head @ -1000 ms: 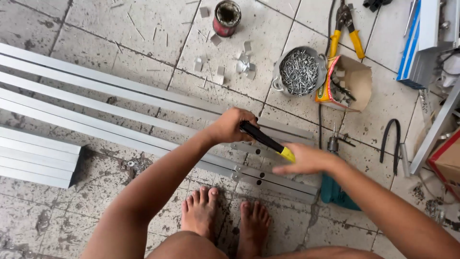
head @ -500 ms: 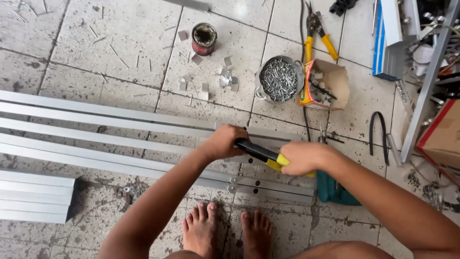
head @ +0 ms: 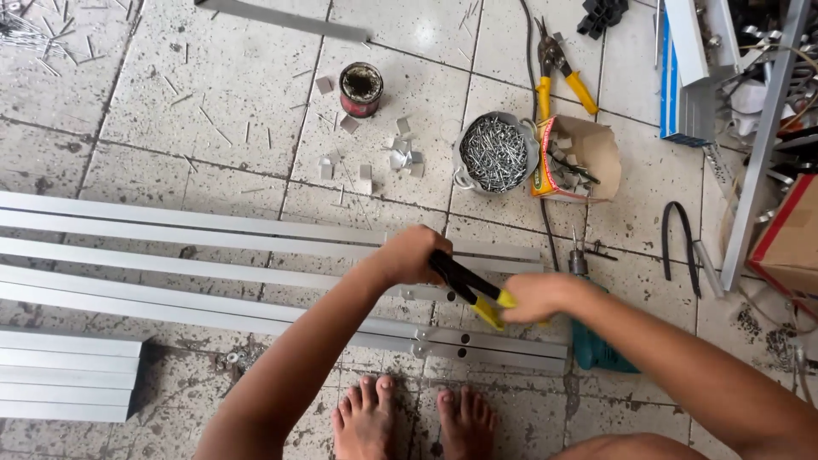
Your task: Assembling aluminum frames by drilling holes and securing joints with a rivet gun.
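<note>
At the far left, a stack of short aluminium profiles (head: 68, 375) lies on the tiled floor (head: 170, 128), and long aluminium rails (head: 213, 255) run rightward from there across the tiles. The person crouches over the rails' right ends with bare feet (head: 409, 417) just beside the nearest rail. The left hand (head: 413, 254) is closed around the black front part of a rivet tool (head: 469, 288), pressing it down on the rails; the right hand (head: 532, 298) is wrapped shut around the tool's yellow-tipped handles, which appear squeezed nearly together. Behind the hands sit a small dark can (head: 360, 89), scattered metal brackets (head: 400, 153), a pot of nails (head: 495, 153), an open cardboard box (head: 579, 158) and yellow-handled snips (head: 558, 72); a green drill (head: 596, 345) lies partly hidden under the right forearm.

The likely trouble: if the tool's nose tilts or slips off its hole as the handles close, the joint could set crooked or the rails shift out of line. The toes are near enough to catch a sliding rail edge, and loose nails on the floor could be stepped on
</note>
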